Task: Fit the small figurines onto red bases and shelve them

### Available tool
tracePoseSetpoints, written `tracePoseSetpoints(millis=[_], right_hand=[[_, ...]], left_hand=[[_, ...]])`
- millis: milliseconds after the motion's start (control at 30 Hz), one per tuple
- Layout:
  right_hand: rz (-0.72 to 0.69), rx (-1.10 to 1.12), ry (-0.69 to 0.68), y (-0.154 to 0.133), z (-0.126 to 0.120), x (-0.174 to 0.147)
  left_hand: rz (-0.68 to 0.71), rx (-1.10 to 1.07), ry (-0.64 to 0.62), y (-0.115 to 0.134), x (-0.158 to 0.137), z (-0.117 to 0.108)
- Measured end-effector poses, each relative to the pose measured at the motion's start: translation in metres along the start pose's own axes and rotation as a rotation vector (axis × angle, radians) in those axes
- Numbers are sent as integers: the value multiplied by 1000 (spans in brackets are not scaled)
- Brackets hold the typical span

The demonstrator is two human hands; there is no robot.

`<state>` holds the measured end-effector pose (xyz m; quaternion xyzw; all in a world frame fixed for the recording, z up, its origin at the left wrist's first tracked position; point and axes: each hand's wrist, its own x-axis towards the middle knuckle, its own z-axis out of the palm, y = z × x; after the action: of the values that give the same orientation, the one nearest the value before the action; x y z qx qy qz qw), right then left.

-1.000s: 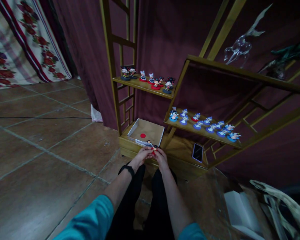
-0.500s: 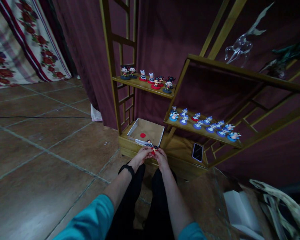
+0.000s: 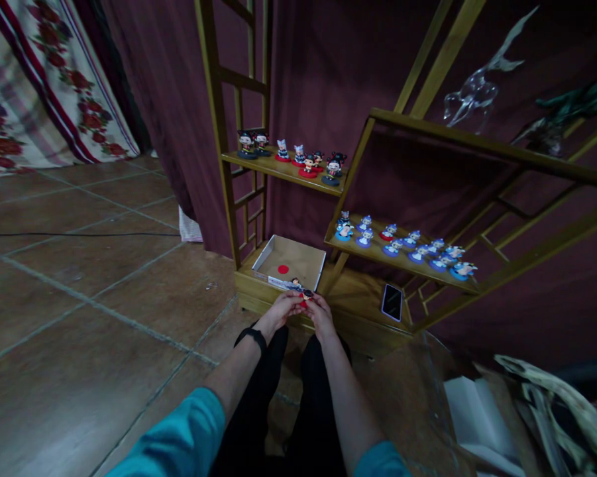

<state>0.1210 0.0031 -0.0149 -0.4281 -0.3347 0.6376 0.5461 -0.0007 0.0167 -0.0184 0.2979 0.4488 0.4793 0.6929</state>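
Note:
Between my two hands is a small figurine point(image 3: 306, 297) with a dark head and a red base. My left hand point(image 3: 284, 309) pinches it from the left, and my right hand point(image 3: 321, 314) grips its right side. The fingers partly cover it. Just beyond them a shallow open cardboard box point(image 3: 263, 262) sits on the low wooden shelf. A flat red disc point(image 3: 283, 269) lies inside it, and another small figurine point(image 3: 295, 283) is at its near edge, partly hidden behind my hands.
Several figurines stand on the upper left shelf point(image 3: 278, 167) and on the middle right shelf point(image 3: 372, 250). A phone point(image 3: 392, 302) lies on the low shelf, right of the box. Higher up is a clear glass animal ornament point(image 3: 472, 96). A white box point(image 3: 477, 417) rests on the floor at right.
The figurine in my hands has tilted slightly, its dark head turning a little. Both hands stay in nearly the same place, and the view has shifted very slightly.

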Motion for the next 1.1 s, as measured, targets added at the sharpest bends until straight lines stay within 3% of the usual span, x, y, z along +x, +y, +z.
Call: tracePoseSetpoints(millis=[1100], right_hand=[[52, -3, 46, 5, -1, 6]], left_hand=[[8, -34, 28, 3, -4, 3]])
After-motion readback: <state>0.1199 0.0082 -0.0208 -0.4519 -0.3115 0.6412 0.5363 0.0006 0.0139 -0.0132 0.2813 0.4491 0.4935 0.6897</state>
